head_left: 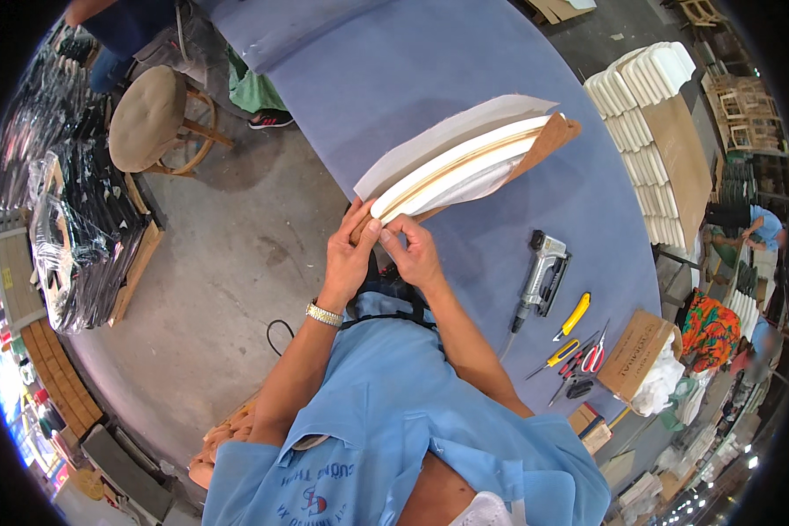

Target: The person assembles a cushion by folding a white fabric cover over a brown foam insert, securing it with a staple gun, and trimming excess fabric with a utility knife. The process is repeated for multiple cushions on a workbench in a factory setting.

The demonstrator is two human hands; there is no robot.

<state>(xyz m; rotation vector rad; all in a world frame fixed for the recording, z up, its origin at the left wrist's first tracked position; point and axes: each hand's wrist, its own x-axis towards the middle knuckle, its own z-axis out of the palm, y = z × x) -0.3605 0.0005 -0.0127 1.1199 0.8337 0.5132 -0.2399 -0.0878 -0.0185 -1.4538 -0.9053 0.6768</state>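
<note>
A long curved seat panel (pixel 451 167), with white padding and a tan board edge, stands tilted on the blue work table. A pale fabric sheet (pixel 451 136) flares out along its far side. Brown fabric (pixel 543 145) folds around its right end. My left hand (pixel 352 245) closes on the panel's near end, thumb up against the edge. Beside it my right hand (pixel 412 250) pinches at the same end, its thumb close to the left one. What lies under the curled fingers is hidden.
On the blue table (pixel 587 197) to the right lie a staple gun (pixel 542 272), a yellow utility knife (pixel 573 316), screwdrivers (pixel 557 354) and red-handled scissors (pixel 594 358). A cardboard box (pixel 637 355) stands beyond them. White padded panels (pixel 644 149) are stacked at right; a round stool (pixel 149 118) stands left.
</note>
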